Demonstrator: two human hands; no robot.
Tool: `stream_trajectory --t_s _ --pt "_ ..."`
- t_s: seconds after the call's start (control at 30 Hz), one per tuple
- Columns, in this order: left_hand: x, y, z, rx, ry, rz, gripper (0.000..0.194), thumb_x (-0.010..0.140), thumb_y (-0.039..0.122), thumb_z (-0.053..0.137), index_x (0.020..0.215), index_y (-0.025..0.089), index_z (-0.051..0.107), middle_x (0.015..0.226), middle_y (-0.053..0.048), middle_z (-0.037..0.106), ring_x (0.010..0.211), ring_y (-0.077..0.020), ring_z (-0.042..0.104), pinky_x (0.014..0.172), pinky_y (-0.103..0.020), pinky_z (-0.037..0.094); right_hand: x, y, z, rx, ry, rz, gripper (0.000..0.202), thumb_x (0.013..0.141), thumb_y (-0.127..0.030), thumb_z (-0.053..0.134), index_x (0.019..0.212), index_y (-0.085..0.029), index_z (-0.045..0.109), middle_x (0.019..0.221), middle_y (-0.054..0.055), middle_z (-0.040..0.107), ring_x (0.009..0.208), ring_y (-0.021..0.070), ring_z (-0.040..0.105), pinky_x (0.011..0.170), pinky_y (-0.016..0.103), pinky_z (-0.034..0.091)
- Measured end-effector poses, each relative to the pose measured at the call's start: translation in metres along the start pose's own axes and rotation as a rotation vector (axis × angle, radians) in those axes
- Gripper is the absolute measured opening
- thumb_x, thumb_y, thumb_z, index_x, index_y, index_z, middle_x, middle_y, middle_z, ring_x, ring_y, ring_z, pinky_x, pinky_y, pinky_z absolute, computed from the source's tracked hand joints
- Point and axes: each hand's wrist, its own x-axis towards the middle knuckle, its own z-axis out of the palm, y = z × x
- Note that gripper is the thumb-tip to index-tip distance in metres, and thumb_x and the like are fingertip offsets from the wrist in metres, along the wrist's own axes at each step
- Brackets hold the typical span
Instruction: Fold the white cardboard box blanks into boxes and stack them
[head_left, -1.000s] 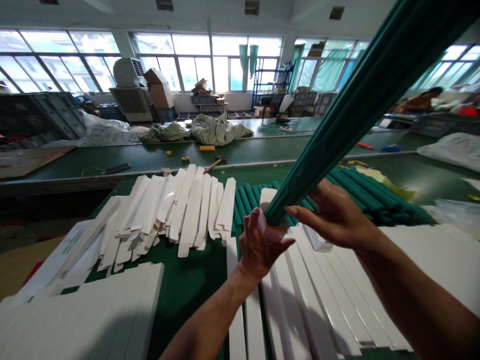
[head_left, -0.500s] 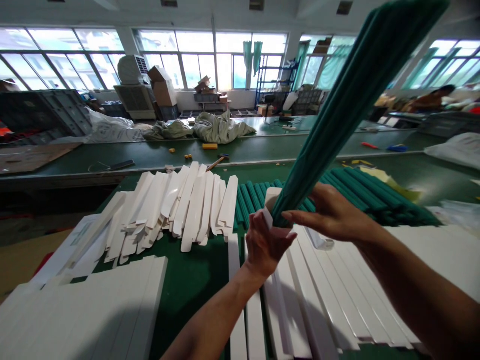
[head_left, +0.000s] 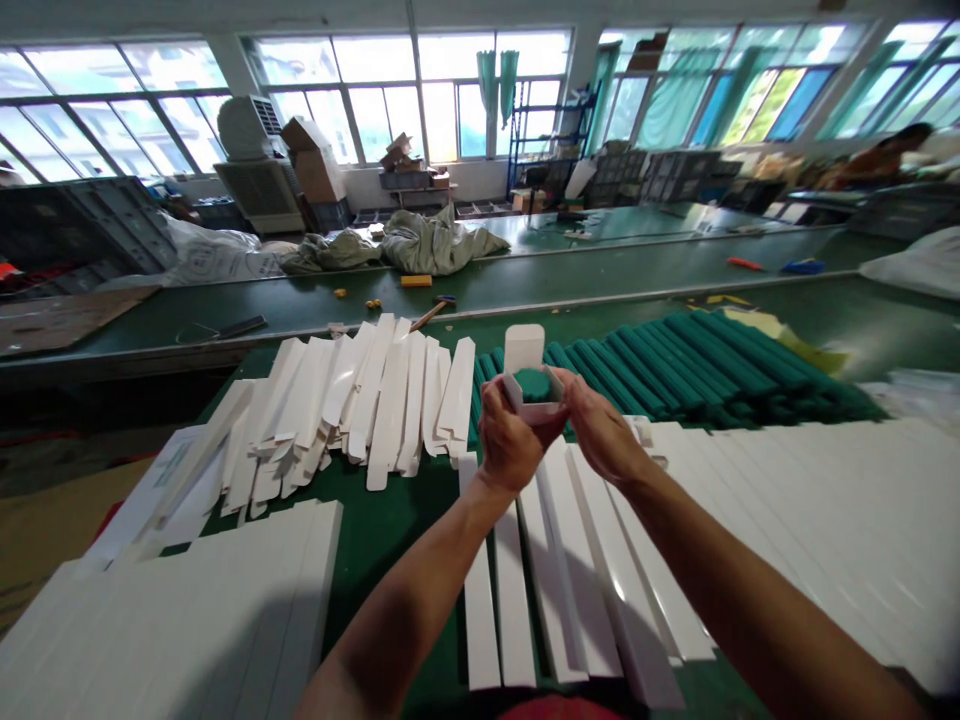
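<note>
A narrow white carton (head_left: pixel 523 345) stands with its top end open toward me, one flap raised at the back. Down inside it sits a green roll (head_left: pixel 532 384), only its round end showing. My left hand (head_left: pixel 510 440) is wrapped round the carton's upper left side. At the right rim, my right hand (head_left: pixel 596 420) grips the carton's edge with its fingertips. The carton's lower part is hidden behind my hands.
More green rolls (head_left: pixel 675 365) lie in a row behind my hands. Unfilled-looking white cartons (head_left: pixel 397 400) are heaped to the left. Rows of long white boxes (head_left: pixel 832 530) cover the right side; more white boxes (head_left: pixel 202 610) lie at front left. A hammer (head_left: pixel 429 314) lies beyond.
The green roll, which stuck up high out of the carton, has gone down into it. My right hand has moved left from beside the roll to the carton's rim.
</note>
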Motion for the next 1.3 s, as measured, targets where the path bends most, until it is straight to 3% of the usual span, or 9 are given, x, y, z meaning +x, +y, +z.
stream_trajectory --t_s 0.2,0.33,0.5,0.67,0.83,0.93,1.0,1.17,1.3 --pt "-0.01 -0.02 0.002 0.093 -0.013 -0.034 0.082 0.066 0.061 0.077 0.122 0.013 0.042 0.103 -0.016 0.063 0.098 -0.0323 0.069 0.08 -0.044 0.057 -0.002 0.024 0.015 0.145 -0.018 0.078 0.047 0.094 -0.057 0.045 0.109 -0.02 0.07 0.114 0.006 0.068 0.112 0.024 0.06 0.104 0.038 0.044" --pt "-0.012 -0.026 -0.004 0.056 -0.073 0.102 0.101 0.074 0.059 0.071 0.145 0.009 0.02 0.132 -0.028 0.05 0.125 -0.0364 0.054 0.097 -0.049 0.051 -0.005 0.022 0.014 0.149 -0.04 0.082 0.044 0.095 -0.052 0.047 0.117 -0.021 0.068 0.123 0.007 0.065 0.121 0.0243 0.056 0.11 0.04 0.039" --pt "-0.013 -0.029 -0.013 0.03 -0.143 0.217 0.086 0.091 0.048 0.055 0.154 0.015 0.006 0.143 -0.026 0.04 0.135 -0.033 0.043 0.102 -0.048 0.048 -0.002 0.021 0.019 0.218 -0.003 0.13 0.042 0.092 -0.05 0.053 0.119 -0.022 0.067 0.127 0.007 0.064 0.125 0.025 0.053 0.112 0.042 0.037" --pt "-0.012 -0.026 -0.021 -0.17 -0.199 0.307 0.061 0.097 0.039 0.048 0.151 0.021 0.028 0.142 -0.018 0.041 0.135 -0.0283 0.042 0.103 -0.045 0.048 0.003 0.019 0.036 0.392 0.161 0.107 0.031 0.09 -0.041 0.055 0.107 -0.02 0.07 0.113 0.006 0.069 0.108 0.0247 0.062 0.097 0.039 0.049" --pt "0.0 -0.009 -0.034 -0.346 -0.181 0.018 0.028 0.098 0.036 0.047 0.111 0.022 0.067 0.117 -0.01 0.052 0.117 -0.0222 0.052 0.1 -0.04 0.046 0.008 0.016 0.053 0.413 0.336 0.069 0.019 0.082 -0.027 0.062 0.098 -0.021 0.069 0.095 0.001 0.071 0.088 0.0182 0.064 0.078 0.028 0.05" --pt "0.005 -0.003 -0.032 -0.408 -0.145 -0.067 0.019 0.095 0.033 0.053 0.099 0.02 0.066 0.109 -0.008 0.052 0.111 -0.0204 0.053 0.096 -0.036 0.047 0.012 0.017 0.06 0.453 0.427 0.023 0.017 0.077 -0.022 0.065 0.093 -0.022 0.071 0.089 -0.001 0.07 0.082 0.0147 0.062 0.075 0.025 0.048" --pt "0.007 -0.004 -0.028 -0.476 -0.101 -0.077 0.021 0.094 0.034 0.053 0.11 0.021 0.059 0.113 -0.008 0.053 0.109 -0.0197 0.055 0.093 -0.034 0.048 0.016 0.019 0.062 0.485 0.464 0.025 0.012 0.075 -0.018 0.064 0.084 -0.021 0.072 0.082 -0.001 0.069 0.078 0.0145 0.061 0.072 0.025 0.048" --pt "0.012 -0.016 -0.03 -0.301 -0.136 0.146 0.033 0.099 0.035 0.041 0.127 0.02 0.052 0.116 -0.012 0.057 0.112 -0.0218 0.057 0.097 -0.041 0.049 0.023 0.026 0.059 0.623 0.438 -0.106 0.022 0.075 -0.022 0.053 0.072 -0.018 0.075 0.087 0.006 0.073 0.088 0.0222 0.066 0.083 0.035 0.051" --pt "0.024 -0.025 -0.042 -0.13 -0.229 0.325 0.04 0.098 0.045 0.044 0.121 0.015 0.058 0.125 -0.017 0.055 0.119 -0.0251 0.055 0.097 -0.042 0.051 0.013 0.036 0.055 0.609 0.347 -0.191 0.037 0.086 -0.031 0.043 0.101 -0.018 0.075 0.113 0.008 0.071 0.111 0.0259 0.062 0.101 0.04 0.046"
